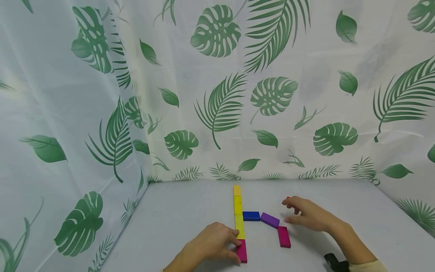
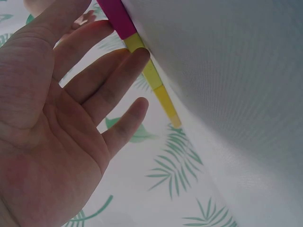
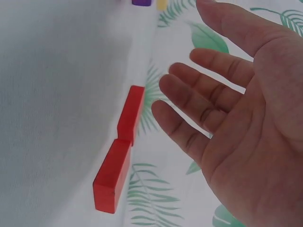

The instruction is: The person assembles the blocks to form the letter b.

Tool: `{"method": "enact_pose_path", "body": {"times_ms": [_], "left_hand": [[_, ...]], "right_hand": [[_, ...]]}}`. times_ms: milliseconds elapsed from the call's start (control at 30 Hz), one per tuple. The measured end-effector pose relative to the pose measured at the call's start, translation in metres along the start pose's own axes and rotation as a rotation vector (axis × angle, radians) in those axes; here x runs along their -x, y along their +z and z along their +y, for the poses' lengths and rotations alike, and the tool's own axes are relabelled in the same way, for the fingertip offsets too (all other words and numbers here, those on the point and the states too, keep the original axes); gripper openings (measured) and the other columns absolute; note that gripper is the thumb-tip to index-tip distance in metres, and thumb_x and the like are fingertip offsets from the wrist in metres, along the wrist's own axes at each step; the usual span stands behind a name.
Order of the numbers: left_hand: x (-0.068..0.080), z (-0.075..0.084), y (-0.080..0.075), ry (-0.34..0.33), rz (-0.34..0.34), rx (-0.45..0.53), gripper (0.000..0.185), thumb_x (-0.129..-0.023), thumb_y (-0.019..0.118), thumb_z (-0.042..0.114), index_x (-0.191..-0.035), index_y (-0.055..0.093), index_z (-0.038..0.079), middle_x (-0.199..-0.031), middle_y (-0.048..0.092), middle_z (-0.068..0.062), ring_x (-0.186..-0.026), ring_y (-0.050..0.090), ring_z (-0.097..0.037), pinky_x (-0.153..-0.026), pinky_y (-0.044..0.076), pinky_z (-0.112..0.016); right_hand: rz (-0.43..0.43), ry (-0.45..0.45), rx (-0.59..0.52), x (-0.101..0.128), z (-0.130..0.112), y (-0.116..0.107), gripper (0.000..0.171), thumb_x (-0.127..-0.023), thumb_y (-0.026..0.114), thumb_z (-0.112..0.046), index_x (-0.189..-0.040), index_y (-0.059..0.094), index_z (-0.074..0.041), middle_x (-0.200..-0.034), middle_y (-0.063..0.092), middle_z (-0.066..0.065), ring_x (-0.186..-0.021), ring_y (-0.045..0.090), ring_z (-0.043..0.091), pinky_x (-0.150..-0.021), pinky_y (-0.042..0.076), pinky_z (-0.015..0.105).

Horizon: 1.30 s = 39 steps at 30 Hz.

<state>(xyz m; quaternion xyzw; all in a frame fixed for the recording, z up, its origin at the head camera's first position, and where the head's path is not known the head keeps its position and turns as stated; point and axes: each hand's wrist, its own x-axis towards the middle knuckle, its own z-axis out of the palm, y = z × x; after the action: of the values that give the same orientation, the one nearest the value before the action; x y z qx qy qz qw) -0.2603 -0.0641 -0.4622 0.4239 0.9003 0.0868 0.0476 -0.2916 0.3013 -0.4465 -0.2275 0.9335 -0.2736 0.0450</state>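
Note:
A straight row of yellow blocks [image 1: 238,211] runs away from me on the grey table, with a magenta block [image 1: 242,251] at its near end. My left hand [image 1: 215,241] lies flat beside that end. In the left wrist view its straight fingers [image 2: 118,80] touch the yellow block [image 2: 142,56] next to the magenta one [image 2: 117,19]. A blue block [image 1: 251,216], a purple block [image 1: 270,220] and a second magenta block [image 1: 283,237] lie right of the row. My right hand [image 1: 306,213] hovers with relaxed fingers [image 3: 199,109] over two red blocks [image 3: 124,142], holding nothing.
Leaf-printed white curtains [image 1: 217,94] wall the grey table [image 1: 176,215] at the back and on both sides. A black strap [image 1: 334,261] sits at my right wrist. Bare tabletop lies left of the row and at the far right.

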Motion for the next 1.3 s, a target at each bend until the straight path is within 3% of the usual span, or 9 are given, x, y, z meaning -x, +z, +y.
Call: {"method": "enact_pose_path", "body": {"times_ms": [300,500,733,1300], "left_hand": [[0.0,0.0,0.0,0.002,-0.002,-0.004,0.048,-0.079,0.084,0.059,-0.121,0.078,0.035,-0.129,0.073,0.012,-0.12,0.067,-0.001,-0.101,0.052,-0.023],[0.0,0.0,0.0,-0.002,-0.003,-0.004,0.048,-0.079,0.084,0.059,-0.12,0.078,0.036,-0.129,0.073,0.012,-0.121,0.066,-0.001,-0.101,0.052,-0.024],[0.0,0.0,0.0,-0.018,-0.014,0.008,0.047,-0.079,0.084,0.059,-0.12,0.078,0.036,-0.13,0.072,0.013,-0.122,0.066,-0.001,-0.103,0.052,-0.026],[0.0,0.0,0.0,-0.006,-0.01,-0.002,0.048,-0.08,0.084,0.059,-0.121,0.078,0.036,-0.131,0.072,0.012,-0.122,0.066,-0.002,-0.101,0.052,-0.025]], "right_hand": [[0.041,0.021,0.011,0.005,0.011,-0.004,0.058,-0.091,0.08,-0.036,-0.136,0.061,-0.004,-0.12,0.067,0.009,-0.1,0.059,0.023,-0.074,0.054,0.026],[0.071,0.043,0.036,0.008,0.018,-0.007,0.06,-0.087,0.084,-0.032,-0.136,0.062,-0.004,-0.121,0.067,0.01,-0.103,0.061,0.024,-0.079,0.057,0.033],[0.094,0.071,0.06,0.01,0.031,-0.012,0.062,-0.082,0.088,-0.029,-0.134,0.064,-0.006,-0.122,0.067,0.01,-0.098,0.06,0.021,-0.071,0.054,0.024],[0.088,0.145,0.017,0.018,0.045,-0.021,0.057,-0.085,0.085,-0.028,-0.132,0.064,-0.004,-0.122,0.066,0.015,-0.101,0.061,0.024,-0.067,0.056,0.023]]}}
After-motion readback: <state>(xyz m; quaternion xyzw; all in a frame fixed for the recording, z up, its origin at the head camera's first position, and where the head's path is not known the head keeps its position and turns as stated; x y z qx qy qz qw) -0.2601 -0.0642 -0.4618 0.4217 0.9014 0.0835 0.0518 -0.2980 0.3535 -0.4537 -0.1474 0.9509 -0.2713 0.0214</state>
